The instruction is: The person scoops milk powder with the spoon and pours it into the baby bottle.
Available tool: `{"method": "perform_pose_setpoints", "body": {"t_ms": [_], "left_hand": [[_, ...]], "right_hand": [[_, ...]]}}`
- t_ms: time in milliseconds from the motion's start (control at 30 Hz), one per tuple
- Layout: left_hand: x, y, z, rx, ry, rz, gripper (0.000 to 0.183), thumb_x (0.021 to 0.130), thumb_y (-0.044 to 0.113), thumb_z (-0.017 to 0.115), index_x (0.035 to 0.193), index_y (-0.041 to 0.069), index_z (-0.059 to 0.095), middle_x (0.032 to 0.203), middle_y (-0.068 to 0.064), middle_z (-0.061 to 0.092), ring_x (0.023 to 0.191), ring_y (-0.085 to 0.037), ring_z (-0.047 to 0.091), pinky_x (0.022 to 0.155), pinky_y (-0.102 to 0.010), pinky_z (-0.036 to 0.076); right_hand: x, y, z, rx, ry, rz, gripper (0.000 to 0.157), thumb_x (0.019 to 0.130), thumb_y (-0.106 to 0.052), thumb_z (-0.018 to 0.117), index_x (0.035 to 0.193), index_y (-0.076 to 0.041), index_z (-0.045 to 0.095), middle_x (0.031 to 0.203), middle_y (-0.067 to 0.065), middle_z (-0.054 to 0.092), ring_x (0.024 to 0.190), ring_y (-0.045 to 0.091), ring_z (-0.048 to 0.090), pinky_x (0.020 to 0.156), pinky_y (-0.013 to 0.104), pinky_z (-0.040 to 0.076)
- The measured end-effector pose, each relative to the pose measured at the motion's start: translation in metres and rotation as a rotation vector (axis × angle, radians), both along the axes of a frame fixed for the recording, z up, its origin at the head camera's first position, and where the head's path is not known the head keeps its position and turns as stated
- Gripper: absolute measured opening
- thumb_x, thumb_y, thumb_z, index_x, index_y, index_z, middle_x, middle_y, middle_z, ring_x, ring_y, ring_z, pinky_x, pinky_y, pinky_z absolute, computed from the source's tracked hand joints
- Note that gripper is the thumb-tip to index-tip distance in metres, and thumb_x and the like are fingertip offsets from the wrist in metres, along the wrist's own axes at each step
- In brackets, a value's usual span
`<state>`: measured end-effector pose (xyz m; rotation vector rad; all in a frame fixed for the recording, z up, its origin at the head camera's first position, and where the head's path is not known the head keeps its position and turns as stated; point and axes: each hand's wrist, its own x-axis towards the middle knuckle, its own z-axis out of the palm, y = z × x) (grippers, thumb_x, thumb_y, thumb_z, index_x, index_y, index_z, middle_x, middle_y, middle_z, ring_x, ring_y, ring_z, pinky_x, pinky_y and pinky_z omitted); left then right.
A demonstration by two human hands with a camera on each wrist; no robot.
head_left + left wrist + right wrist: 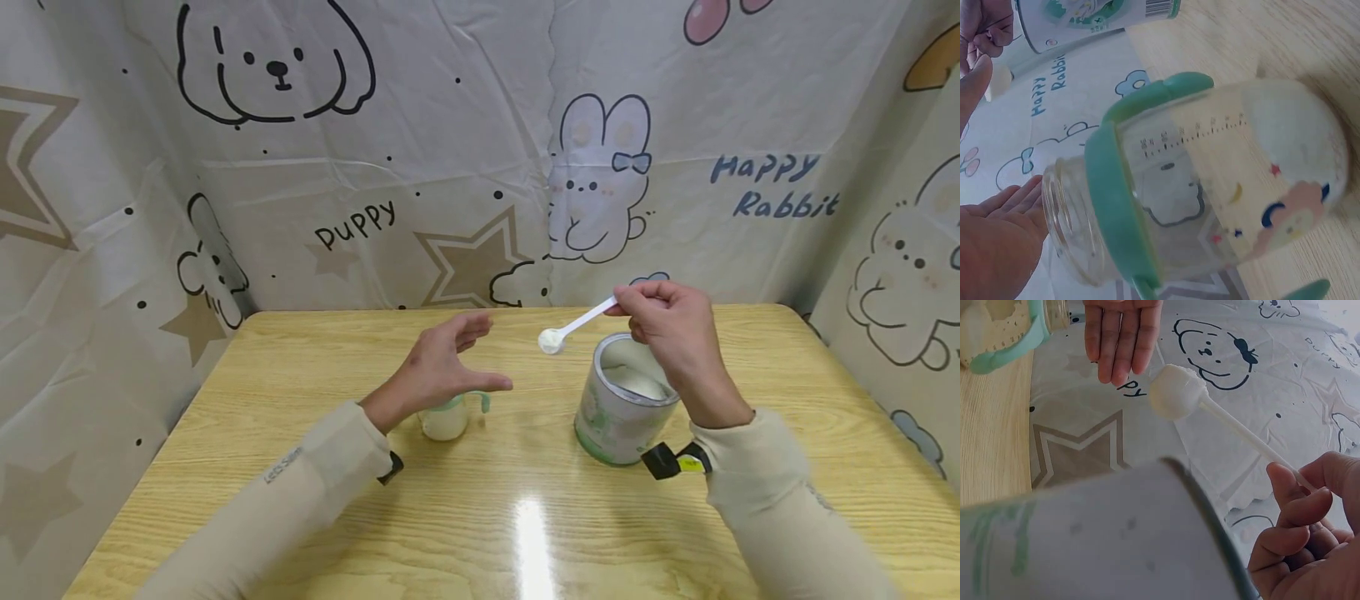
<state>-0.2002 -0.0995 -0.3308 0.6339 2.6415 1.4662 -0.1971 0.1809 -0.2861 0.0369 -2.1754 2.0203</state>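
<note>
My right hand pinches the end of a white measuring scoop's handle, its bowl heaped with white powder. Below that hand stands an open milk powder can, whitish with green markings, powder showing inside. The left hand hovers with fingers straight and thumb spread, gripping nothing. Beneath it is a clear baby bottle with green handles, partly hidden by the hand in the head view. In the left wrist view its threaded neck has no lid, and white powder lies at the bottom.
Both containers stand on a light wood-grain table. A pale cloth with puppy, rabbit and star prints hangs along the back and both sides. Light glares off the table's front middle.
</note>
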Motion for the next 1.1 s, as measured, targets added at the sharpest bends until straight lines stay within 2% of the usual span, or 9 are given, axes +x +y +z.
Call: {"method": "perform_pose_setpoints", "body": {"t_ms": [367, 533, 933, 1100], "left_hand": [[0.002, -0.016, 0.000, -0.052, -0.001, 0.023, 0.095, 0.071, 0.029, 0.093, 0.148, 0.007, 0.043, 0.145, -0.009, 0.053, 0.135, -0.026, 0.048, 0.113, -0.041, 0.040], [0.002, -0.022, -0.001, -0.068, 0.019, 0.031, 0.095, 0.071, 0.029, 0.093, 0.148, 0.006, 0.044, 0.144, -0.010, 0.053, 0.134, -0.028, 0.048, 0.113, -0.043, 0.040], [0.004, -0.037, -0.010, -0.117, 0.066, 0.057, 0.093, 0.069, 0.027, 0.094, 0.144, 0.001, 0.046, 0.141, -0.015, 0.056, 0.130, -0.030, 0.052, 0.112, -0.042, 0.041], [0.005, -0.043, -0.013, -0.122, 0.067, 0.056, 0.094, 0.068, 0.026, 0.095, 0.144, -0.001, 0.045, 0.139, -0.016, 0.057, 0.130, -0.031, 0.051, 0.112, -0.043, 0.041]], "right_hand": [[-0.002, -0.018, 0.000, 0.035, -0.005, 0.007, 0.019, 0.097, -0.019, 0.068, 0.098, 0.000, 0.064, 0.073, -0.009, 0.072, 0.056, 0.006, 0.043, 0.049, 0.016, 0.036], [-0.002, -0.024, -0.002, 0.003, 0.009, 0.030, 0.017, 0.097, -0.016, 0.067, 0.096, 0.000, 0.064, 0.073, -0.008, 0.072, 0.055, 0.006, 0.042, 0.048, 0.017, 0.035], [-0.006, -0.045, -0.004, 0.024, -0.023, 0.056, 0.016, 0.096, -0.015, 0.067, 0.097, 0.000, 0.066, 0.074, -0.007, 0.072, 0.060, 0.006, 0.046, 0.051, 0.015, 0.040], [-0.006, -0.051, -0.005, 0.038, -0.021, 0.075, 0.016, 0.096, -0.017, 0.068, 0.095, 0.000, 0.066, 0.073, -0.009, 0.072, 0.059, 0.005, 0.046, 0.050, 0.015, 0.038]]}}
